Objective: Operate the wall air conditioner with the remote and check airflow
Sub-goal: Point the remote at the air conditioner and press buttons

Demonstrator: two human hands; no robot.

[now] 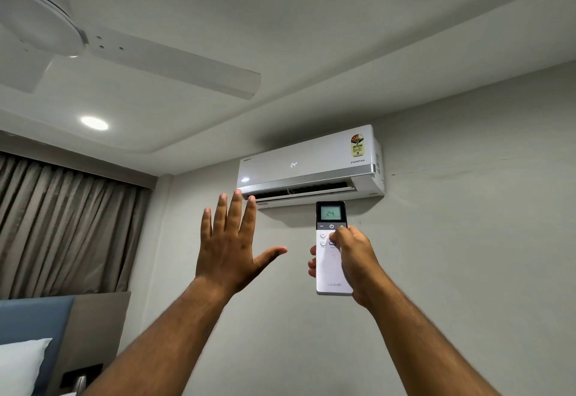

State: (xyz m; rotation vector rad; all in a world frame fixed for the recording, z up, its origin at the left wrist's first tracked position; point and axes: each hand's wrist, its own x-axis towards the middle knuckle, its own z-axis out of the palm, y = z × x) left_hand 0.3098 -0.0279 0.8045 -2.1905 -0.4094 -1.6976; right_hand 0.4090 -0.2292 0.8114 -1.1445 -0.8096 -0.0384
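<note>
A white wall air conditioner (307, 163) hangs high on the grey wall, its front showing 24 and its lower flap open. My right hand (355, 263) grips a white remote (328, 266) upright below the unit, thumb resting on the buttons just under the power key; the remote's screen reads 24. My left hand (232, 244) is raised with the palm toward the unit and the fingers spread, its fingertips level with the left end of the open flap. It holds nothing.
A white ceiling fan (103, 43) hangs at upper left, its blades still. A round ceiling light (94, 123) glows below it. Brown curtains (62, 227) cover the left wall. A padded headboard (40, 330) and white pillow (18, 367) sit at lower left.
</note>
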